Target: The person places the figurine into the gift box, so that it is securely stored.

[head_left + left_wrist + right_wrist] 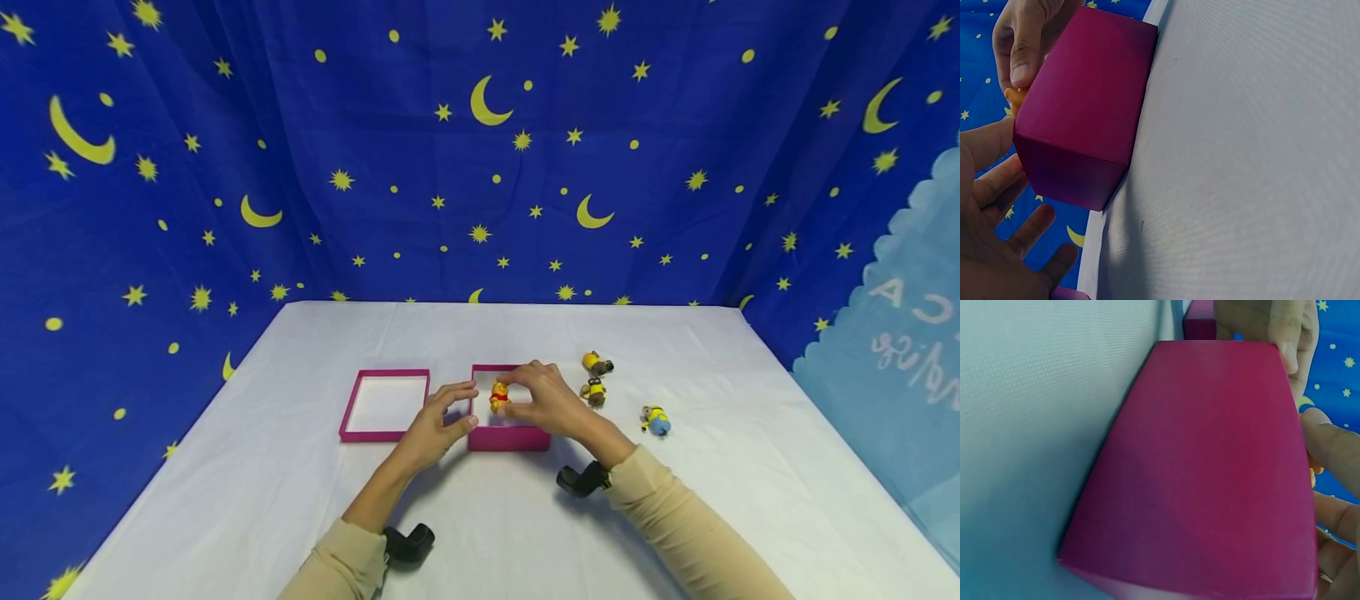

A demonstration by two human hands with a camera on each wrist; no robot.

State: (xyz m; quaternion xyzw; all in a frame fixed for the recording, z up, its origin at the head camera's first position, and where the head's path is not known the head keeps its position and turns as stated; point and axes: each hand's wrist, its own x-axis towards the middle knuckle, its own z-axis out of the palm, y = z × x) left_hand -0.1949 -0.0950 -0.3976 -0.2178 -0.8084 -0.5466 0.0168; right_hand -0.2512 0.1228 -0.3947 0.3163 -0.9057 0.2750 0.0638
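Note:
My right hand [551, 402] pinches a small Winnie-the-Pooh figurine [499, 397], orange with a red shirt, between thumb and fingers. The figurine is over the opening of a magenta box [510, 440] with a white inside. At the box's left side is my left hand [437, 427], its fingers spread and the fingertips right at the rim. In the left wrist view only part of the orange figurine [1016, 99] shows beyond the box; the right wrist view has it mostly hidden behind the box wall [1197, 469].
A matching magenta lid [384, 436], white inside, lies left of the box. Right of the box lie three minion figurines: one at the back [597, 362], one nearer [594, 392] and a blue-and-yellow one [656, 420]. A white cloth [247, 500] covers the table; a starry blue curtain [420, 150] hangs behind.

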